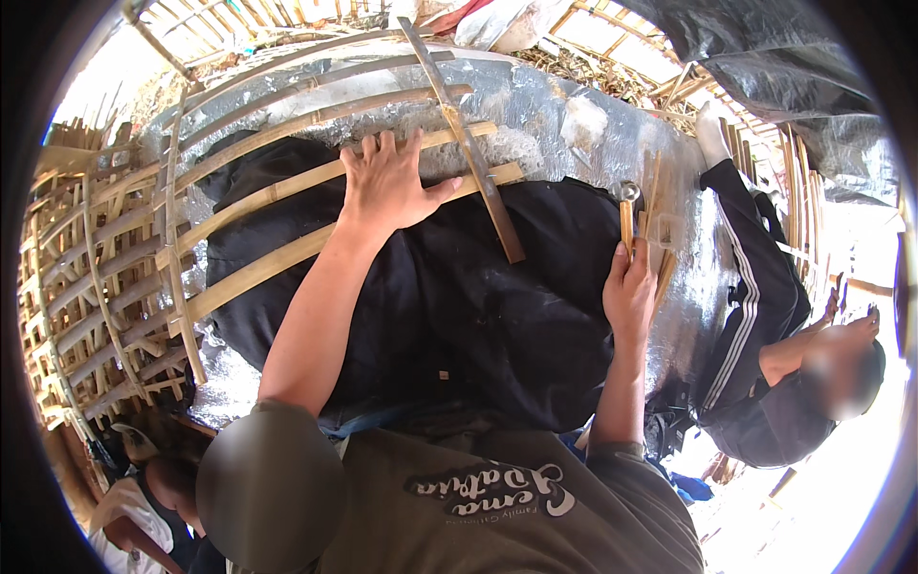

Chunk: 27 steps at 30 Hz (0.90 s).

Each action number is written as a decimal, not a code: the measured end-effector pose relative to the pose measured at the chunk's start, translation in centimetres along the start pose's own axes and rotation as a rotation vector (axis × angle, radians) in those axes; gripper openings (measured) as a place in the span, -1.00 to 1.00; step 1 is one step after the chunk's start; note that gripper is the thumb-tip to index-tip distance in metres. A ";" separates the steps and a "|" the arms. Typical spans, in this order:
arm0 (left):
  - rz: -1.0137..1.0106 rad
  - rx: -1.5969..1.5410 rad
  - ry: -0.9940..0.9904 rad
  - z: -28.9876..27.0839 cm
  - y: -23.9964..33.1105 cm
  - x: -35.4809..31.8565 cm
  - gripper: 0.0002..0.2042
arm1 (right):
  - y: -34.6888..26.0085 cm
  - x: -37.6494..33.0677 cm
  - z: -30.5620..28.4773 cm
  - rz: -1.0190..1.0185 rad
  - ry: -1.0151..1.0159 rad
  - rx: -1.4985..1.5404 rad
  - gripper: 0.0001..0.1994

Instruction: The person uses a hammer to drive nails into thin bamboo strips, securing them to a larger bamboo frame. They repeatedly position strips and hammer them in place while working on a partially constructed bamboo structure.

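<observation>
Across the lap (pixel 488 297), toward the left, the bamboo frame (pixel 268 266) looks mostly laid out, crosspieces (pixel 469 148) at both ends; can't tell what's fastened. Left hand (pixel 387 187) on it, fingers spread; right hand (pixel 631 285) clamped round a hammer (pixel 626 222).

Hammer (pixel 627 216) butt hidden in right hand (pixel 631 289); seated person's head (pixel 843 377) blurred.

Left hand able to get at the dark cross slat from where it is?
Likely yes: the left hand is spread over the paler slats, thumb pointing toward the dark cross slat close by. That slat lies across the others, and nothing visible blocks the gap.
</observation>
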<state>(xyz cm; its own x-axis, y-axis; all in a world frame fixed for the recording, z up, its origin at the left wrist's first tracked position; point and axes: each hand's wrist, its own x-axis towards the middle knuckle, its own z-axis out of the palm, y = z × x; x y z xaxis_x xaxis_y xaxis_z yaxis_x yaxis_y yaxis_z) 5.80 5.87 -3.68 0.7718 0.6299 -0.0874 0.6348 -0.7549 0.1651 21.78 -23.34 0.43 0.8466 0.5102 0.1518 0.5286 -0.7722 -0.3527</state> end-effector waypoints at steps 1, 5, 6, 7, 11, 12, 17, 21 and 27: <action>-0.001 -0.002 -0.012 -0.2 0.0 0.1 -0.09 | 0.1 0.0 0.1 -0.003 0.001 0.004 -0.82; 0.022 0.017 -0.014 -0.6 0.0 -0.1 -0.09 | 0.6 0.0 0.2 -0.022 0.015 0.028 -0.83; 0.035 0.032 -0.001 -1.0 -0.1 -0.2 -0.09 | 0.5 -0.1 0.3 -0.028 0.023 0.039 -0.83; 0.049 0.021 -0.016 -1.4 0.0 -0.4 -0.09 | 0.5 0.0 0.2 -0.028 0.020 0.053 -0.83; 0.144 0.012 -0.008 -3.2 0.0 -2.1 -0.12 | 0.9 0.1 0.4 -0.052 0.039 0.097 -0.84; 0.179 0.016 0.008 -3.7 0.0 -2.6 -0.13 | 1.1 0.0 0.5 -0.062 0.051 0.103 -0.84; 0.260 -0.031 -0.021 -6.5 -0.2 -5.2 -0.12 | 1.6 -0.1 0.7 -0.067 0.065 0.143 -0.86; 0.242 -0.028 -0.085 -7.7 0.2 -6.6 -0.12 | 1.8 -0.1 0.8 -0.061 0.054 0.162 -0.84; 0.233 -0.097 -0.032 -9.3 -0.5 -7.2 -0.14 | 2.0 -0.2 0.8 -0.060 0.061 0.156 -0.82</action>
<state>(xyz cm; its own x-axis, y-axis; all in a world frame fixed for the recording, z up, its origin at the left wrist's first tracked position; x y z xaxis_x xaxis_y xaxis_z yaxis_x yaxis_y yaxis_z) -0.44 3.43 5.97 0.8986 0.4337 -0.0666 0.4342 -0.8570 0.2774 22.66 -24.68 -1.07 0.8186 0.5261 0.2304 0.5660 -0.6706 -0.4795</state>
